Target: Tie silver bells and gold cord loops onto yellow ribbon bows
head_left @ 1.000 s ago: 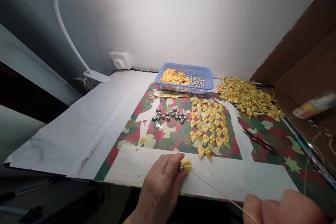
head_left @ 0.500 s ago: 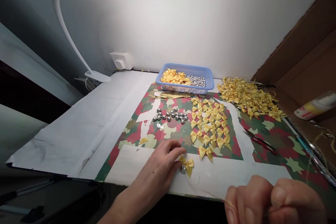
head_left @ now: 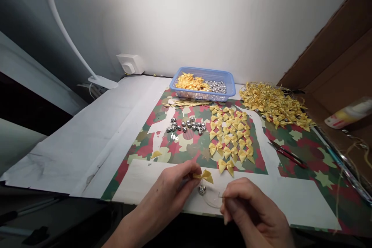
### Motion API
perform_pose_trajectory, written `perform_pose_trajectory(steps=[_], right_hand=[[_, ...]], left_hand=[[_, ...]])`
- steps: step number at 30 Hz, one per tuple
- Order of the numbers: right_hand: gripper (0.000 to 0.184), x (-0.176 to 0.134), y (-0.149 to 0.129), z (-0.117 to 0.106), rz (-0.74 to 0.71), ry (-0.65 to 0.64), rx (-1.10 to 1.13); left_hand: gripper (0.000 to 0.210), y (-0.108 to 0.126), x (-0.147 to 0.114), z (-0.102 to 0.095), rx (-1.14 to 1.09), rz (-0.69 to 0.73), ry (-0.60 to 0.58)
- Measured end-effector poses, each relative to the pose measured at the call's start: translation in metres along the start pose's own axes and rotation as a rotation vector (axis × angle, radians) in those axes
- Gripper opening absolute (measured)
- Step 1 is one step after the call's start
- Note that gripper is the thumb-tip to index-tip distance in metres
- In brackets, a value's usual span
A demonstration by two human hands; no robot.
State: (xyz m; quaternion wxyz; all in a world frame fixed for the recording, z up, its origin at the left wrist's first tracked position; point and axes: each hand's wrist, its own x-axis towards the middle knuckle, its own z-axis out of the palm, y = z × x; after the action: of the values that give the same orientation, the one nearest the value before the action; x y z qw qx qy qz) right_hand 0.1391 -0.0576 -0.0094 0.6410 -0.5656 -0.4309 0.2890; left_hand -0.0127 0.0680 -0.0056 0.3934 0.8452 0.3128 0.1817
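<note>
My left hand [head_left: 176, 186] pinches a yellow ribbon bow [head_left: 207, 176] by its left side near the table's front edge. A silver jingle bell [head_left: 202, 190] sits just below the bow. From the bell a pale thread [head_left: 213, 204] curves to my right hand [head_left: 252, 209], whose thumb and forefinger are closed on it. A short thin tip shows at those fingertips; whether it is the thread's end or a needle I cannot tell. Several yellow bows [head_left: 230, 139] lie in columns beyond my hands, with loose silver bells [head_left: 188, 124] to their left.
A blue basket [head_left: 203, 70] of bows and bells stands by the wall, with gold cords [head_left: 188, 103] before it. To the right are a heap of corded bows [head_left: 276, 104], scissors [head_left: 287, 154] and a bottle [head_left: 348, 114]. A lamp [head_left: 101, 82] stands at the left.
My right hand has come in from the lower right, near the bell. The left hand now holds the bow raised above the bell. The view has shifted slightly.
</note>
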Motion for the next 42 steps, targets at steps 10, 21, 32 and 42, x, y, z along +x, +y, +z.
perform_pose_trajectory(steps=[10,21,32,42], right_hand=[[0.016,-0.002,0.012,0.007,-0.268,-0.011,-0.443],[0.017,-0.002,0.000,0.006,-0.382,0.017,-0.557],[0.019,-0.004,0.001,0.004,-0.412,0.000,-0.607],[0.019,-0.004,-0.002,0.003,-0.401,-0.017,-0.605]], left_hand=[[0.016,0.024,-0.012,-0.010,-0.241,-0.084,0.081],[0.013,0.028,-0.018,-0.005,-0.337,-0.131,0.122],[0.029,0.026,-0.023,-0.001,-0.164,0.151,0.279],[0.034,0.022,-0.028,0.001,-0.186,0.173,0.281]])
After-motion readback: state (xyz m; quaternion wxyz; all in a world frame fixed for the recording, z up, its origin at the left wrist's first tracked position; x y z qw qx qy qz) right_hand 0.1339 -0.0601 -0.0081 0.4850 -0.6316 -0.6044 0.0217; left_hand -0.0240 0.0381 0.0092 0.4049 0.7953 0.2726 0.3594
